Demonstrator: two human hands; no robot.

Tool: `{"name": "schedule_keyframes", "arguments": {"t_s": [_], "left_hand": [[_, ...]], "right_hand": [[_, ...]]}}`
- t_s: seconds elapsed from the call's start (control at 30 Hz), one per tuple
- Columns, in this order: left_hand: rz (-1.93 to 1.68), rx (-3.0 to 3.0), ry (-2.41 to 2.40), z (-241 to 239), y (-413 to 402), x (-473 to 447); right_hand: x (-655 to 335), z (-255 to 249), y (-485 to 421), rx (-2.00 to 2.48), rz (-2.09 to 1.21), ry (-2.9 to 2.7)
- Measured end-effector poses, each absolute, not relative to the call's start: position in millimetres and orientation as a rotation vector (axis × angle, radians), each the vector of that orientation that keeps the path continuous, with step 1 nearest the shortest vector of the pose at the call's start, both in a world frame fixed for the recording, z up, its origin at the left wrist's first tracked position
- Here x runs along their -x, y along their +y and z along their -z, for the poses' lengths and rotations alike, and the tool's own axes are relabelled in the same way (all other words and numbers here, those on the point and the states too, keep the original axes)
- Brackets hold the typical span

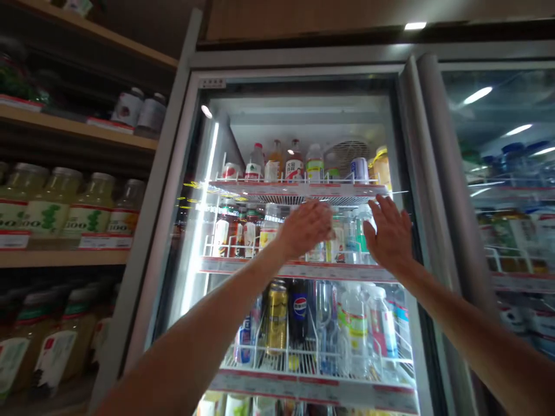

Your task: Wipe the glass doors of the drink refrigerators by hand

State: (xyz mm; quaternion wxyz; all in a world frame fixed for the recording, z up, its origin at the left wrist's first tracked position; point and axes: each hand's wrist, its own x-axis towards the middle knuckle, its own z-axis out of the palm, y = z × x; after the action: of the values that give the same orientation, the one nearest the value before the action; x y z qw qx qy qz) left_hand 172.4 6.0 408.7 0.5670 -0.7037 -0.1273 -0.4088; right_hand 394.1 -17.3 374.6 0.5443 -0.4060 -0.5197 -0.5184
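Note:
My left hand (pixel 306 229) is raised in front of the glass-front drinks fridge (pixel 299 60), level with its second shelf. Its fingers point right, loosely stretched and slightly blurred, with no object visible in them. To its right my right hand (pixel 389 232) is up with fingers spread, near the right side of the glass door; it holds nothing. I cannot tell whether either hand touches the glass. Behind them stand bottles on wire-fenced shelves, including a green bottle (pixel 361 236). Lower down are a gold can (pixel 276 318) and a dark Pepsi bottle (pixel 299 309).
A thick grey vertical door frame (pixel 427 173) divides this fridge from a second glass-front fridge (pixel 511 173) on the right. At left, wooden shelves (pixel 65 257) carry jars and juice bottles (pixel 93 205). More bottles (pixel 295 162) line the fridge's top shelf.

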Motion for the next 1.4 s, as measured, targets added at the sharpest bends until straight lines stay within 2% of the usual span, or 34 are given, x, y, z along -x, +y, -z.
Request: {"name": "schedule_keyframes", "arguments": {"t_s": [0.13,0.2,0.3,0.37,0.5,0.57,0.73,0.8,0.87,0.93,1.0,1.03,1.13,1.2,1.33,1.4], "left_hand": [[1.423,1.408,-0.711,-428.0,6.2,-168.5],[1.335,1.474,-0.629,-413.8,4.2,-195.7],[0.904,1.712,-0.235,-386.7,0.0,-241.4],[0.809,1.768,-0.163,-389.7,-1.2,-253.2],[1.244,1.622,-0.543,-429.4,-0.2,-252.8],[1.305,1.603,-0.57,-425.6,-2.0,-266.2],[0.778,1.855,-0.112,-346.8,-12.7,-307.4],[0.69,1.866,-0.049,-343.3,-11.1,-298.0],[0.811,1.804,-0.158,-363.6,-6.3,-275.7],[1.099,1.667,-0.417,-383.9,-2.8,-254.0],[1.211,1.598,-0.543,-380.9,-3.5,-242.8],[1.156,1.628,-0.499,-369.0,-5.4,-241.2],[0.696,1.815,-0.08,-320.4,-12.0,-238.1],[0.587,1.83,-0.016,-307.8,-12.8,-226.0],[1.037,1.592,-0.419,-335.4,-8.5,-185.0],[1.143,1.529,-0.527,-336.8,-8.6,-173.6]], "right_hand": [[-405.1,-374.9,-27.3,0.887,1.226,-1.225],[-406.9,-372.2,-28.5,0.84,1.224,-1.242],[-410.3,-367.4,-29.2,0.783,1.24,-1.291],[-417.4,-365.8,-31.3,0.764,1.247,-1.297],[-440.6,-365.4,-38.4,0.766,1.25,-1.272],[-450.6,-364.1,-41.6,0.785,1.243,-1.263],[-462.3,-357.1,-45.9,0.786,1.231,-1.292],[-464.1,-355.6,-46.9,0.779,1.225,-1.288],[-464.3,-356.0,-47.6,0.771,1.223,-1.289],[-461.6,-357.4,-47.3,0.754,1.215,-1.299],[-454.8,-358.5,-44.7,0.73,1.187,-1.318],[-450.0,-358.3,-42.2,0.72,1.169,-1.328],[-432.6,-353.7,-30.9,0.739,1.124,-1.362],[-422.3,-348.0,-22.7,0.782,1.133,-1.368],[-413.9,-339.6,-14.5,0.854,1.201,-1.363],[-413.8,-338.8,-15.0,0.871,1.204,-1.359]]}}
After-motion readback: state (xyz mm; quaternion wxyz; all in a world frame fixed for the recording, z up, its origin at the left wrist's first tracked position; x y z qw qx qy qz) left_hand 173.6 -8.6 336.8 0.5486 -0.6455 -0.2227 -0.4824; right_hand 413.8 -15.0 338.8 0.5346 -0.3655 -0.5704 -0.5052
